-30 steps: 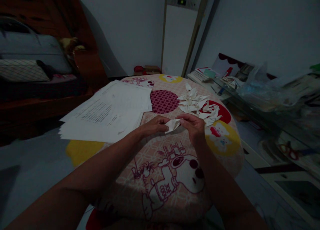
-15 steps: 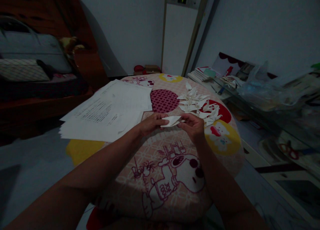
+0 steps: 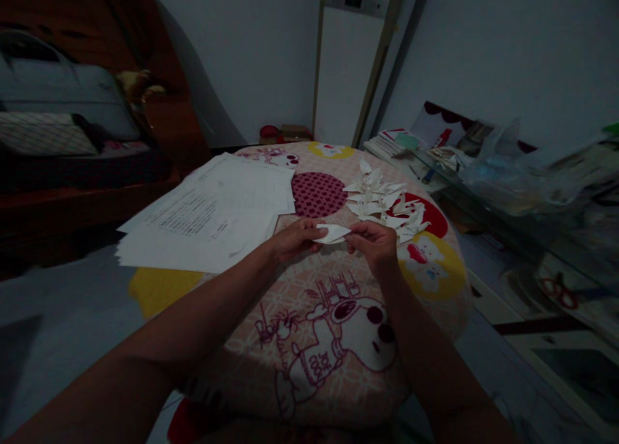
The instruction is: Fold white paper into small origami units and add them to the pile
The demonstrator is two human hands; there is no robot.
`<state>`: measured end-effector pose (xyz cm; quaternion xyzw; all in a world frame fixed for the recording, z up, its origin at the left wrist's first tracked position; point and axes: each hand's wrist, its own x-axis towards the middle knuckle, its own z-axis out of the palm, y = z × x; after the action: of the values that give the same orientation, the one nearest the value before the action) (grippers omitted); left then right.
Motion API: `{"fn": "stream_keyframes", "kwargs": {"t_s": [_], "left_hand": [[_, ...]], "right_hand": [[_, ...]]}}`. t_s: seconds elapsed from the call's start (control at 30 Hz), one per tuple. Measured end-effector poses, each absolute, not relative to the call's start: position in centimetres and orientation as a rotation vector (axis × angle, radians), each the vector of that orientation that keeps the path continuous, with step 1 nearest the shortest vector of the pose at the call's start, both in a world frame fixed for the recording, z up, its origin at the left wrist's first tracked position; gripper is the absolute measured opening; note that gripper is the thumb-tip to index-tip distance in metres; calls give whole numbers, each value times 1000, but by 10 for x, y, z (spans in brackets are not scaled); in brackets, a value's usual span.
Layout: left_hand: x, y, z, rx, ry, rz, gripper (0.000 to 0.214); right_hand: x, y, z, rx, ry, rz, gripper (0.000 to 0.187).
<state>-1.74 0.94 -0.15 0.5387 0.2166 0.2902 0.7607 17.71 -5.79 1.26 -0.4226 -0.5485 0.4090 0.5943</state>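
A small piece of folded white paper [image 3: 333, 234] is held above the table between both hands. My left hand [image 3: 298, 239] grips its left end, the thumb lying on top. At the pointed right end, my right hand [image 3: 374, 243] pinches the paper between thumb and fingers. Just beyond my right hand lies a cluster of several folded paper cranes [image 3: 374, 196], white and pointed. A stack of printed paper sheets [image 3: 207, 215] spreads out to the left of my left hand.
A patterned cloth [image 3: 338, 379] with cartoon figures covers the round table. Along the right stands a glass-topped cabinet [image 3: 512, 218] bearing a plastic bag [image 3: 503, 160] and books [image 3: 391, 141]. Red-handled scissors [image 3: 558, 292] lie lower down. At left, a wooden bench [image 3: 169, 128] holds a grey bag [image 3: 68, 96].
The folded paper has flattened and looks narrower, its loose layers at the right now closed together. My right fingers have shifted slightly at its tip. The left hand stays nearly still.
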Motion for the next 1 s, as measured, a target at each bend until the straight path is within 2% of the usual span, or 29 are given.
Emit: {"fn": "stream_keyframes", "kwargs": {"t_s": [0.4, 0.6, 1.0], "left_hand": [[-13, 6, -3, 1091, 438, 633, 40], [-10, 4, -6, 1060, 439, 573, 40], [-3, -11, -6, 721, 318, 528, 33]], "right_hand": [[176, -65, 21, -997, -1269, 1167, 10], [171, -58, 12, -920, -1163, 1334, 17], [159, -63, 16, -893, -1037, 1436, 29]]}}
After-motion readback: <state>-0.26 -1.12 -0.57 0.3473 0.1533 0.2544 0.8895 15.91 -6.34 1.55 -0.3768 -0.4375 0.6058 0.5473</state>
